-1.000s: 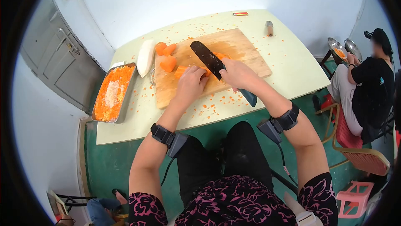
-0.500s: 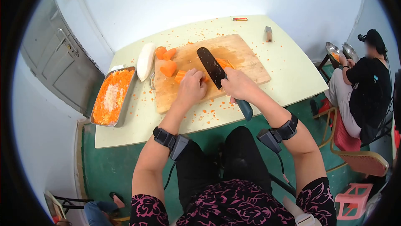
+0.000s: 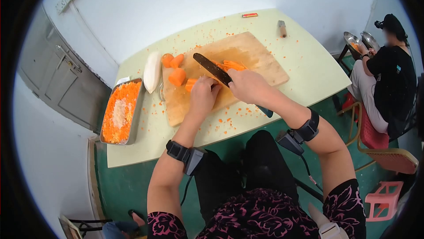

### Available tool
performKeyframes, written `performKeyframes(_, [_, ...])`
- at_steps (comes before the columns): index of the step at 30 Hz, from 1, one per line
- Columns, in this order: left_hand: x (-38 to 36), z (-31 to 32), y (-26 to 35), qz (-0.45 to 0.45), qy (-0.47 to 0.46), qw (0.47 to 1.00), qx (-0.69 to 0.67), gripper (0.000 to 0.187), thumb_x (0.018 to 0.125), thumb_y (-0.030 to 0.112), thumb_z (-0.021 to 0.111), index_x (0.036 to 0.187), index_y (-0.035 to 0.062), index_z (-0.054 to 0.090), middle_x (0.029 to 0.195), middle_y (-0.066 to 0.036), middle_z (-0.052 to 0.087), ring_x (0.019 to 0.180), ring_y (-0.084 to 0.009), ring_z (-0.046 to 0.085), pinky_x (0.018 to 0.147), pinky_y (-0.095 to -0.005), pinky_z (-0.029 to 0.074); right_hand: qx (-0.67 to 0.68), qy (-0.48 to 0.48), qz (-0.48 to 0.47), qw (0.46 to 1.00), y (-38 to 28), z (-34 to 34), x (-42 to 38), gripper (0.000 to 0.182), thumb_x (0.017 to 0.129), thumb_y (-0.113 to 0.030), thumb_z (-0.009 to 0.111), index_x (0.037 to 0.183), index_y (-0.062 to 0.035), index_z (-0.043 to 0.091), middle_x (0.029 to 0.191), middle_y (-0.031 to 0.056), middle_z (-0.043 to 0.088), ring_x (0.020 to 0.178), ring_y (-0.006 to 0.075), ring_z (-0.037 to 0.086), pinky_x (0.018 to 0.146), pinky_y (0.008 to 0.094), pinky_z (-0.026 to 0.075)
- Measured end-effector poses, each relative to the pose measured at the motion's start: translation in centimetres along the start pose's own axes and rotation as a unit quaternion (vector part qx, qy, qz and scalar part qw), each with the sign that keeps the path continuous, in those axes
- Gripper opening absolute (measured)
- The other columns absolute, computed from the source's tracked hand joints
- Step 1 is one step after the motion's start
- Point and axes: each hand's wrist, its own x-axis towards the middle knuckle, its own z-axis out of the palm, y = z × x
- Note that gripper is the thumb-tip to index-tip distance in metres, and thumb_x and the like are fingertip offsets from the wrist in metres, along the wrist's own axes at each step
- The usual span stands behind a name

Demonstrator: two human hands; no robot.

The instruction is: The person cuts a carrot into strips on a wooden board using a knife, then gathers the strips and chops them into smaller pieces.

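Note:
My right hand [image 3: 247, 86] is closed round the handle of a dark cleaver [image 3: 211, 68], its blade slanting up to the left over the wooden cutting board [image 3: 181, 106]. My left hand [image 3: 204, 93] presses on an orange carrot piece [image 3: 191, 84] just left of the blade, fingers curled. Thin carrot strips [image 3: 232, 65] lie beyond the blade on the board. A few larger carrot chunks [image 3: 177, 76] rest at the board's left side.
A peeled white radish [image 3: 152, 72] and a metal tray of chopped carrot [image 3: 133, 124] stand at the left. A peeler-like tool [image 3: 282, 29] and a red item [image 3: 250, 15] lie at the back. At right, a seated person [image 3: 393, 71] handles metal bowls [image 3: 352, 41].
The blade has turned to a flatter slant, its tip further left, and more carrot strips show beyond it. The whole view has shifted and rotated slightly.

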Motion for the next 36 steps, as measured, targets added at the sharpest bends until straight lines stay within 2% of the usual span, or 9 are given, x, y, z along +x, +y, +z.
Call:
performKeyframes(2, [0.1, -0.1, 0.2, 0.006, 0.012, 1.000, -0.015, 0.010, 0.068, 0.002, 0.066, 0.077, 0.0000, 0.065, 0.079, -0.013, 0.060, 0.075, -0.0296, 0.057, 0.067, -0.0366, 0.046, -0.026, 0.049, -0.056, 0.997, 0.9, 1.5, 0.3, 0.015, 0.084, -0.013, 0.046, 0.089, 0.0013, 0.048, 0.064, 0.0194, 0.057, 0.059, 0.0344, 0.058, 0.055, 0.0438, 0.047])
performKeyframes(5, [-0.1, 0.1, -0.3, 0.014, 0.018, 0.999, -0.023, 0.009, 0.068, 0.001, 0.065, 0.076, -0.0001, 0.065, 0.078, -0.013, 0.060, 0.074, -0.0302, 0.056, 0.066, -0.0366, 0.046, -0.014, 0.022, -0.027, 0.999, 0.1, 1.1, -0.3, 0.015, 0.084, -0.013, 0.048, 0.086, 0.0020, 0.047, 0.062, 0.0204, 0.056, 0.063, 0.0378, 0.057, 0.057, 0.0461, 0.045])
performKeyframes(11, [0.1, -0.5, -0.9, 0.042, -0.005, 0.999, -0.030, 0.012, 0.067, 0.002, 0.065, 0.079, 0.0004, 0.065, 0.080, -0.013, 0.060, 0.072, -0.0289, 0.059, 0.064, -0.0345, 0.047, -0.022, 0.017, -0.013, 1.000, -1.1, 0.7, -1.0, 0.013, 0.078, -0.004, 0.045, 0.086, 0.0050, 0.050, 0.068, 0.0229, 0.060, 0.067, 0.0371, 0.062, 0.061, 0.0443, 0.049])
performKeyframes(14, [0.1, -0.4, -1.0, 0.053, 0.000, 0.998, -0.019, 0.012, 0.068, 0.002, 0.065, 0.080, 0.0005, 0.064, 0.081, -0.012, 0.060, 0.072, -0.0295, 0.058, 0.064, -0.0352, 0.047, -0.026, 0.039, -0.033, 0.998, -0.7, 1.5, -0.7, 0.014, 0.082, -0.009, 0.046, 0.085, 0.0041, 0.046, 0.061, 0.0214, 0.056, 0.060, 0.0378, 0.057, 0.056, 0.0456, 0.045])
performKeyframes(20, [0.1, -0.5, -0.9, 0.053, -0.008, 0.998, -0.017, 0.011, 0.069, 0.002, 0.064, 0.080, 0.0008, 0.064, 0.080, -0.013, 0.059, 0.074, -0.0316, 0.058, 0.064, -0.0369, 0.047, -0.033, 0.008, -0.022, 0.999, -1.1, 1.5, -0.3, 0.014, 0.082, -0.008, 0.042, 0.086, 0.0047, 0.044, 0.061, 0.0212, 0.057, 0.060, 0.0370, 0.058, 0.056, 0.0446, 0.046])
performKeyframes(23, [0.2, -0.3, -1.1, 0.066, -0.009, 0.996, -0.060, 0.011, 0.069, -0.002, 0.060, 0.079, 0.0005, 0.062, 0.079, -0.015, 0.057, 0.077, -0.0327, 0.054, 0.067, -0.0397, 0.045, -0.059, -0.019, -0.020, 0.998, -1.5, 1.2, 0.1, 0.014, 0.083, -0.007, 0.040, 0.087, 0.0047, 0.044, 0.061, 0.0211, 0.057, 0.056, 0.0343, 0.059, 0.054, 0.0433, 0.048])
performKeyframes(29, [0.3, -0.6, -0.9, 0.041, -0.038, 0.998, -0.009, 0.009, 0.069, 0.001, 0.060, 0.078, -0.0001, 0.062, 0.080, -0.015, 0.058, 0.079, -0.0328, 0.055, 0.068, -0.0391, 0.046, -0.004, -0.129, 0.042, 0.991, -3.0, -0.1, 2.1, 0.017, 0.083, -0.005, 0.038, 0.093, 0.0068, 0.045, 0.065, 0.0206, 0.059, 0.046, 0.0260, 0.059, 0.046, 0.0357, 0.048])
performKeyframes(32, [0.2, -0.5, -0.6, 0.028, -0.025, 0.999, -0.036, 0.008, 0.070, 0.002, 0.061, 0.078, 0.0001, 0.063, 0.080, -0.015, 0.058, 0.080, -0.0318, 0.056, 0.068, -0.0387, 0.046, -0.023, -0.118, 0.060, 0.991, -3.1, 0.9, 3.3, 0.016, 0.080, -0.003, 0.046, 0.090, 0.0079, 0.052, 0.068, 0.0188, 0.062, 0.050, 0.0250, 0.062, 0.046, 0.0341, 0.050])
performKeyframes(36, [0.2, -0.6, -1.0, 0.018, -0.026, 0.998, -0.051, 0.010, 0.070, 0.002, 0.063, 0.079, 0.0006, 0.064, 0.080, -0.014, 0.059, 0.078, -0.0296, 0.057, 0.067, -0.0370, 0.046, 0.021, -0.123, 0.113, 0.986, -2.7, 0.0, 4.1, 0.015, 0.080, -0.002, 0.043, 0.088, 0.0080, 0.050, 0.066, 0.0190, 0.060, 0.048, 0.0243, 0.061, 0.044, 0.0348, 0.049])
